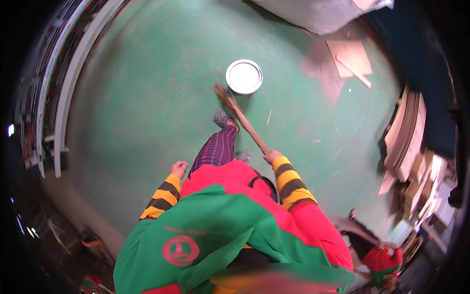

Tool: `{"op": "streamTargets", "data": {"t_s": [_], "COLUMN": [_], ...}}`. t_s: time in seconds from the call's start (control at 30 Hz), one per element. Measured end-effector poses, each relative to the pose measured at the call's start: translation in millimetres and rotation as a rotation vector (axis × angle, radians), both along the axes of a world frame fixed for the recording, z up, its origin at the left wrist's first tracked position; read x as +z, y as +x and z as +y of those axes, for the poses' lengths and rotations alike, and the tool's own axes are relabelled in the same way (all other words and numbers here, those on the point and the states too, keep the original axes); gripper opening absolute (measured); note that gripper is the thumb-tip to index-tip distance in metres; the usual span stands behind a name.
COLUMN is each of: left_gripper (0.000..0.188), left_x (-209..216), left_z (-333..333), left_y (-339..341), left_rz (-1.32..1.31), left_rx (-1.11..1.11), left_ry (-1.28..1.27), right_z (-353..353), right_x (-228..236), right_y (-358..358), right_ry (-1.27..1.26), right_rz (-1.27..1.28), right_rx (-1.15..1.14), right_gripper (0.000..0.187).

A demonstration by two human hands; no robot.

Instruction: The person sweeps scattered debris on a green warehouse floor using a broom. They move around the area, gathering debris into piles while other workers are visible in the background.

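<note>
My right hand (272,157) is closed around the top end of a broom (248,126), which slants forward and left across the green floor. Its bristle end, blurred, lies just left of a white round bucket (244,77) and ahead of my shoe. Whether broom and bucket touch, I cannot tell. At my left side my left hand (179,168) hangs with its fingers curled in, and nothing shows in it. Yellow and dark striped sleeves cover both forearms.
Flat cardboard (348,58) with a pale strip lies far right; stacked cardboard (407,134) stands at the right. Long white rails (73,83) run along the left. Thin scraps dot the floor (147,88). Another person (382,259) in red and green is at the lower right.
</note>
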State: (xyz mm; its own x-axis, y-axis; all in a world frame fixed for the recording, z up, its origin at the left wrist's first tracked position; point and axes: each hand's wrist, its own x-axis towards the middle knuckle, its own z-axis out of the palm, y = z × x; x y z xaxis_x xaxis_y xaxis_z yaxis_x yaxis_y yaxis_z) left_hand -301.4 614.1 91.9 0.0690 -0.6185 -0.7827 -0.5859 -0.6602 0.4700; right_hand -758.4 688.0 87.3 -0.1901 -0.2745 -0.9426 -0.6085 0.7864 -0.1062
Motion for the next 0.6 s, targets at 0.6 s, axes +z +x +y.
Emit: {"op": "streamTargets", "data": {"t_s": [0.6], "left_gripper": [0.032], "left_x": [0.1], "left_z": [-32.4], "left_y": [-180.4], "left_rz": [0.180], "left_rx": [-0.674], "left_ry": [-0.159], "right_z": [367.9], "right_x": [99.2], "right_y": [100.4], "right_ry": [-0.283], "right_rz": [0.076], "right_rx": [-1.619], "right_gripper": [0.035]}}
